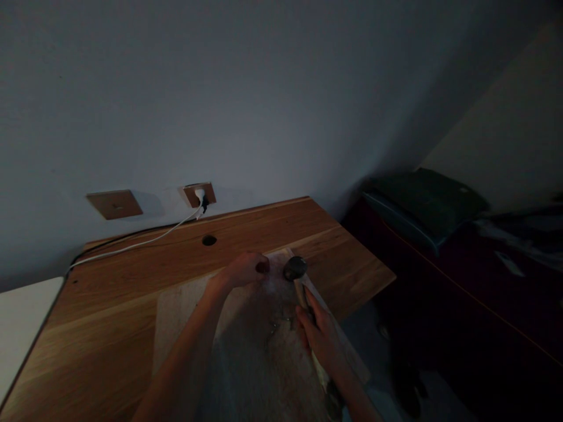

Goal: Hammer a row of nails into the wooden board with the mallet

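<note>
Over the board (246, 363), right hand (320, 333) clasps a hammer (300, 291), left hand (243, 270) curls, contents unclear.

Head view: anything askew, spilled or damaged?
Board juts past the near edge of the wooden table, so part looks unsupported. Small shiny bits lie loose on it. No clear spill; too dim to judge damage.

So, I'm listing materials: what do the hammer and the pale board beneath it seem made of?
Hammer head: probably metal, smooth, given its dark colour and faint sheen. Handle: perhaps wood, matt, from its pale tone, though dim light leaves this open. Board: likely wood or plywood, unpolished, judging by its dull, mottled face.
</note>
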`<state>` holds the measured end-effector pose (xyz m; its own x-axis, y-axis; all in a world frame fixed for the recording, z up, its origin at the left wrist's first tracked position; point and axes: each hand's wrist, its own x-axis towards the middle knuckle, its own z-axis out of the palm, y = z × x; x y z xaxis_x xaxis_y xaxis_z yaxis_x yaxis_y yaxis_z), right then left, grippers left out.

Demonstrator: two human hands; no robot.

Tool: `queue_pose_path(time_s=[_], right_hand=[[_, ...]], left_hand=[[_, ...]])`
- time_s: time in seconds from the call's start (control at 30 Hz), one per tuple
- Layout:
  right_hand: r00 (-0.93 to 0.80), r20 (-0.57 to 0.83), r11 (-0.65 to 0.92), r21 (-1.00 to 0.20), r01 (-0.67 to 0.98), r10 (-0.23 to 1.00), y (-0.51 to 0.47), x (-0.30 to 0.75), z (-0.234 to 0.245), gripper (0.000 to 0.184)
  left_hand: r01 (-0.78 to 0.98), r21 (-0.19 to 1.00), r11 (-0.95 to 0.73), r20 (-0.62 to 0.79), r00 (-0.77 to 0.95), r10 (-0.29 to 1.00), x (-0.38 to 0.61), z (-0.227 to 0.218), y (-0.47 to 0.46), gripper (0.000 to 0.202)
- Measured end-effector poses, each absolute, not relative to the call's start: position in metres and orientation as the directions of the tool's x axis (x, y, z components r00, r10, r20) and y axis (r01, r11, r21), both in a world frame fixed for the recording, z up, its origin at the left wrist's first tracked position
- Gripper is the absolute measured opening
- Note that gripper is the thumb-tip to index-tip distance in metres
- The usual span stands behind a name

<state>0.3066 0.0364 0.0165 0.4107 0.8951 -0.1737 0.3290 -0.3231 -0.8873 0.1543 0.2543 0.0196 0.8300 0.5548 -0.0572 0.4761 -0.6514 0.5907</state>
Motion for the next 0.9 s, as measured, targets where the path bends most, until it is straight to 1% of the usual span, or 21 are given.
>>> queue_pose_path(time_s=[0.1, 0.2, 0.33, 0.43, 0.5, 0.6, 0.7, 0.8, 0.9], right_hand=[[0.406, -0.174, -0.309, -0.904, 0.295, 0.897, 0.037, 0.307, 0.014, 0.072], [0.414, -0.168, -0.316, -0.892, 0.322, 0.895, 0.036, 0.308, 0.013, 0.068], [0.407, -0.148, -0.309, -0.879, 0.364, 0.901, 0.036, 0.311, 0.013, 0.063], [0.413, -0.114, -0.286, -0.878, 0.384, 0.904, 0.036, 0.311, 0.012, 0.065], [0.409, -0.140, -0.301, -0.882, 0.362, 0.902, 0.036, 0.310, 0.012, 0.067], [0.395, -0.202, -0.330, -0.899, 0.287, 0.896, 0.036, 0.308, 0.014, 0.069], [0.413, -0.209, -0.330, -0.911, 0.248, 0.886, 0.036, 0.308, 0.020, 0.069], [0.400, -0.217, -0.322, -0.921, 0.218, 0.891, 0.038, 0.305, 0.029, 0.068], [0.340, -0.223, -0.294, -0.939, 0.176, 0.914, 0.041, 0.299, 0.031, 0.067]], left_hand=[[0.462, 0.602, -0.651, -0.055, 0.837, 0.544, 0.153, 0.021, 0.254, 0.023], [0.505, 0.591, -0.630, -0.083, 0.814, 0.575, 0.153, 0.023, 0.254, 0.026], [0.503, 0.579, -0.642, -0.064, 0.813, 0.579, 0.154, 0.024, 0.253, 0.015], [0.485, 0.590, -0.645, -0.064, 0.825, 0.562, 0.154, 0.025, 0.253, 0.016], [0.481, 0.595, -0.644, -0.071, 0.829, 0.554, 0.154, 0.026, 0.252, 0.019], [0.472, 0.600, -0.646, -0.061, 0.832, 0.551, 0.154, 0.026, 0.252, 0.023], [0.501, 0.598, -0.626, -0.080, 0.814, 0.575, 0.153, 0.024, 0.252, 0.026], [0.548, 0.582, -0.601, -0.111, 0.785, 0.610, 0.154, 0.023, 0.252, 0.021], [0.549, 0.581, -0.601, -0.099, 0.781, 0.617, 0.155, 0.022, 0.251, 0.015]])
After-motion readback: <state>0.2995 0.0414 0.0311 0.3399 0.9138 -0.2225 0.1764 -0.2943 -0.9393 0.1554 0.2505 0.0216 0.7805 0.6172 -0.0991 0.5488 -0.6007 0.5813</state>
